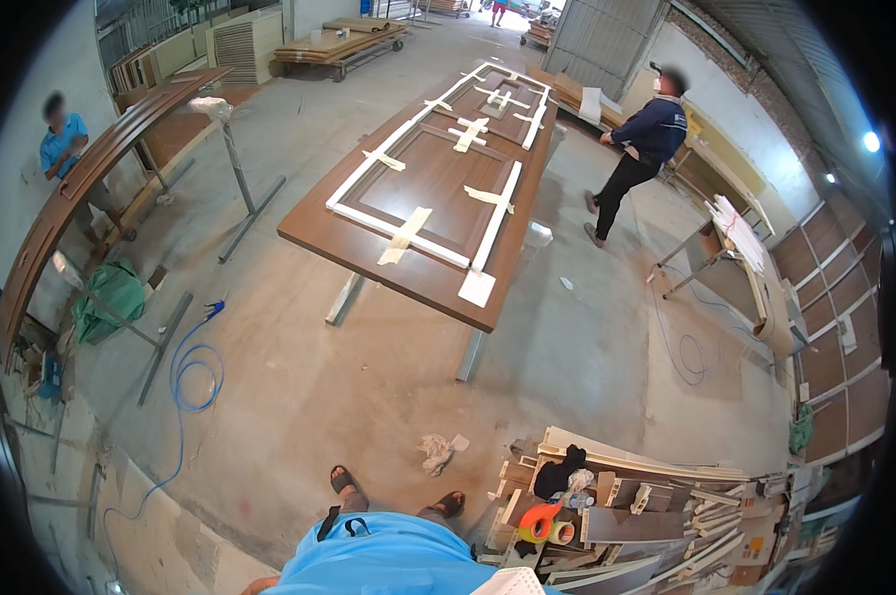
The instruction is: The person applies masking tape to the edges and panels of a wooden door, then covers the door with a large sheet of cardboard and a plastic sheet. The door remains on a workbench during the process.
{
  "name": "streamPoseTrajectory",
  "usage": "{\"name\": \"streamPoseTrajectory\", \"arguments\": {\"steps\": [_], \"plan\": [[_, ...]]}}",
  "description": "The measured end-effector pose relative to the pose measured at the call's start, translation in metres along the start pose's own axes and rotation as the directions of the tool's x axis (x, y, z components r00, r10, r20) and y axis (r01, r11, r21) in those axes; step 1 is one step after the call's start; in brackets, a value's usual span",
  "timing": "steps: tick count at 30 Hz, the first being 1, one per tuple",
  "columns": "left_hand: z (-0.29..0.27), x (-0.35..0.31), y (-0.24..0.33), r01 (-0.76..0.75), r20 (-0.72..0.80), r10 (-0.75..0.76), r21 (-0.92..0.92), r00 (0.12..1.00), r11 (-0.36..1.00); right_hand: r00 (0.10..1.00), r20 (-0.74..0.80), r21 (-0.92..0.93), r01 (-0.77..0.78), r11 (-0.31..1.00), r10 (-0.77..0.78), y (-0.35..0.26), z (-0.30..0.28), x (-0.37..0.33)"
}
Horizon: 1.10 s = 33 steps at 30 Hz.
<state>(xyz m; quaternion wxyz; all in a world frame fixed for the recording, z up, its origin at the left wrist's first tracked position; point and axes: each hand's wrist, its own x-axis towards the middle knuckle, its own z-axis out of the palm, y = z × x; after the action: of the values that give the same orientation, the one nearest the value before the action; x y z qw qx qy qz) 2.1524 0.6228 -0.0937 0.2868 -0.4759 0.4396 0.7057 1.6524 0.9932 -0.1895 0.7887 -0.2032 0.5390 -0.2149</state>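
Observation:
Only a sliver of my left arm [260, 586] shows at the lower edge, beside my blue shirt; its hand and fingers are out of sight. My right hand is not in the picture. Ahead of my feet lies a large brown panelled door [388, 198], flat on metal supports. White strips [393, 234] frame its panels, held down by pieces of masking tape [405, 236]. A small white piece [477, 288] rests near the door's close right corner. Neither hand is seen touching anything.
At my right is a pile of wood offcuts [636, 526] with an orange tape roll [538, 522]. A blue hose [182, 387] coils on the left floor. One person [654, 129] stands right of the door; another [63, 144] stands behind a long brown panel [91, 159].

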Motion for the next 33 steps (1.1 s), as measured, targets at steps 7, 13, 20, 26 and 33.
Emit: {"name": "streamPoseTrajectory", "arguments": {"steps": [7, 13, 20, 26, 33], "plan": [[-0.115, -0.004, 0.055, -0.137, -0.202, 0.249, 0.448, 0.947, 0.884, 0.979, -0.202, -0.101, -0.022, 0.995, 0.001, -0.115, 0.023, 0.076], [-0.156, -0.004, 0.154, -0.542, -0.122, 0.545, 0.056, 0.830, 0.838, 0.795, -0.600, 0.081, -0.053, 0.995, 0.091, -0.198, 0.009, 0.146], [-0.193, 0.020, 0.204, -0.427, -0.116, 0.421, -0.034, 0.900, 0.904, 0.848, -0.526, -0.163, -0.173, 0.971, 0.062, -0.285, -0.004, 0.227], [-0.330, 0.043, 0.251, -0.199, -0.037, 0.196, -0.083, 0.980, 0.977, 0.738, -0.433, -0.621, 0.172, 0.765, -0.518, -0.507, -0.005, 0.366], [-0.447, 0.064, 0.368, -0.580, -0.036, 0.591, 0.150, 0.806, 0.801, 0.783, -0.142, -0.297, 0.550, 0.781, -0.605, -0.806, 0.046, 0.491]]}}
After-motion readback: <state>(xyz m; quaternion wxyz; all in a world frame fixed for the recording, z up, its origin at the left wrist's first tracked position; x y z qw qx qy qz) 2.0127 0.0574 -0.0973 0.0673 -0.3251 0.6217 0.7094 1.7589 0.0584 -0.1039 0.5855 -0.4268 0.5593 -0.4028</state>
